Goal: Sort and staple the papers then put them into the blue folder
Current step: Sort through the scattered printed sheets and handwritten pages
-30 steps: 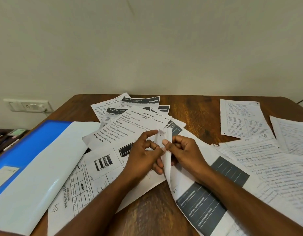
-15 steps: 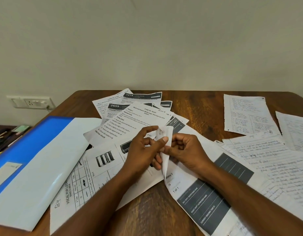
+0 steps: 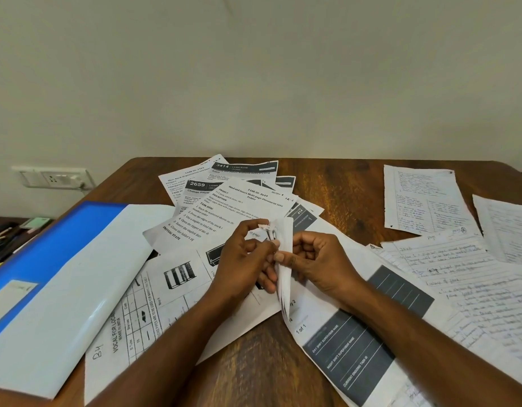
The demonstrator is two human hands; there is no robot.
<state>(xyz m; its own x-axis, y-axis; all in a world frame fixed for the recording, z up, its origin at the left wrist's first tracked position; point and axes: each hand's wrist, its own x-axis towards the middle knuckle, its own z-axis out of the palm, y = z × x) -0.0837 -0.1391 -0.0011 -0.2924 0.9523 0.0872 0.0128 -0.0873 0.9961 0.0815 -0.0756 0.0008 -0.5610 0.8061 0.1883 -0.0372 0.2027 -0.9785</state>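
Observation:
Printed sheets [image 3: 212,218] lie fanned across the middle of the wooden table [image 3: 336,183]. My left hand [image 3: 242,259] and my right hand [image 3: 315,262] both pinch the raised corner of a folded set of printed papers [image 3: 284,277] between them; the torn corner tip [image 3: 265,229] sticks up by my left thumb. The rest of that set [image 3: 350,348], with dark grey blocks, trails toward the front right. The blue folder [image 3: 63,259] lies open at the left, its pale inner flap facing up. Handwritten pages [image 3: 471,277] cover the right side. No stapler is in view.
A wall socket [image 3: 52,177] sits at the left, beyond the table. Pens and small items [image 3: 7,233] lie on a lower surface behind the folder. One handwritten sheet [image 3: 421,198] lies apart at the back right. Bare wood shows at the front centre.
Both hands stay on the paper corner. My left thumb and fingers have shifted, working the tip, and the view has tilted slightly.

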